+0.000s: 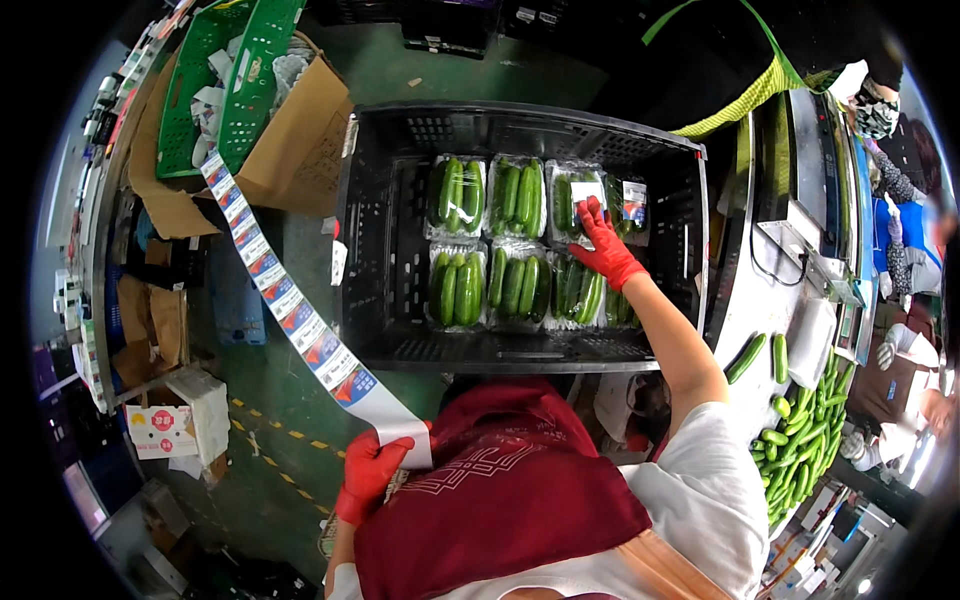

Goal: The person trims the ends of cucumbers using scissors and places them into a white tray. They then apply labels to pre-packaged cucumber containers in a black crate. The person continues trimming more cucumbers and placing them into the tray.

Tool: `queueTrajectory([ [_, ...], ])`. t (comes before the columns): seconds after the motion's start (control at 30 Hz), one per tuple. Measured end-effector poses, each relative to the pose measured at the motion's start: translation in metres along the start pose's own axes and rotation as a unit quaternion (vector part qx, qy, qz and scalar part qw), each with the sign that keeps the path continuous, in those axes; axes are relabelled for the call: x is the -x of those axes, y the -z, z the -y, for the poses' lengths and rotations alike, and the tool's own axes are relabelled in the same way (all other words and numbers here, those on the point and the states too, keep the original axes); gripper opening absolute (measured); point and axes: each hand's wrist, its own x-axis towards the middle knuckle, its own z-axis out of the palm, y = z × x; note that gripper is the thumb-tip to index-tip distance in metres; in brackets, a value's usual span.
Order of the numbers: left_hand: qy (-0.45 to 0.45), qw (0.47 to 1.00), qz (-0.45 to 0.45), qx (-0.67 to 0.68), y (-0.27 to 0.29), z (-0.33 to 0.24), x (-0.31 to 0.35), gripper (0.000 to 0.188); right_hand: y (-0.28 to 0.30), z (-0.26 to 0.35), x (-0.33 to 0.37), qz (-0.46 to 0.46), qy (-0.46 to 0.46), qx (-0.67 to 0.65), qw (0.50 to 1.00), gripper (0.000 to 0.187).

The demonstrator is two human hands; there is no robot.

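Observation:
A long strip of printed labels (305, 325) is pinched in my red-gloved left hand (370, 478) beside my dark red apron. The strip slopes up and away to the far left. My right hand (608, 255), also in a red glove, reaches into a black plastic crate (530, 358). Its outstretched fingers lie on a white label (588, 197) on a clear pack of cucumbers (562, 190). The pack to its right (630, 215) carries a coloured label. Other cucumber packs (459, 288) sit in two rows, some partly covered by my right hand and arm.
Far left, a green basket (185, 115) sits at an open cardboard box (300, 150). Loose cucumbers (800, 440) are heaped on the right-hand worktable (738, 290), near a roll of clear film (810, 340). Beyond it, other people (905, 360) are at work. A white carton (165, 430) stands lower left.

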Motion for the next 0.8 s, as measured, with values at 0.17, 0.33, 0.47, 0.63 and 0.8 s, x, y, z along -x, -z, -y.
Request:
queueTrajectory([
  [0.17, -0.038, 0.999, 0.01, -0.004, 0.027, 0.026, 0.018, 0.026, 0.074, 0.141, 0.007, 0.214, -0.159, -0.114, 0.957, 0.048],
  [0.33, -0.145, 0.982, 0.095, 0.073, 0.032, 0.024, 0.049, 0.027, 0.078, 0.334, 0.062, 0.461, -0.156, -0.718, 0.498, 0.068],
  [0.47, -0.148, 0.978, 0.119, -0.087, 0.059, 0.036, 0.067, 0.028, 0.026, 0.416, 0.064, 0.483, -0.213, -0.743, 0.412, 0.054],
  [0.63, -0.228, 0.968, -0.009, -0.104, 0.121, 0.131, 0.05, 0.073, -0.007, 0.449, 0.057, 0.325, -0.12, -0.71, 0.613, 0.025],
  [0.8, -0.344, 0.934, -0.097, 0.012, 0.105, 0.071, 0.057, 0.079, 0.003, 0.475, 0.08, 0.325, -0.144, -0.683, 0.638, 0.024],
])
